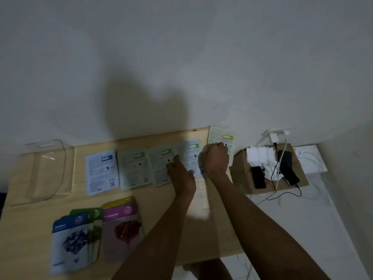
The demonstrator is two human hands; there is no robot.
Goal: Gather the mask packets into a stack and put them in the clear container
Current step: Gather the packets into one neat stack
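Several mask packets lie face down in a row along the far side of the wooden table [201, 229]: a blue-labelled one [101, 170], green-labelled ones [134, 168] [158, 166] [189, 154], and a yellow-labelled one [221, 136] at the far right. My left hand [179, 170] rests with fingers spread on the green packets. My right hand [216, 158] is curled over the edge of the yellow packet. Face-up packets lie near the front: blueberry [68, 239], a green one [94, 229] beneath it, pomegranate [121, 227]. The clear container [48, 170] lies at the far left.
A cardboard box [242, 174] stands right of the table, holding two dark phones [258, 176] [289, 174], white paper and cables. A white charger [273, 136] is plugged in at the wall. White floor lies to the right.
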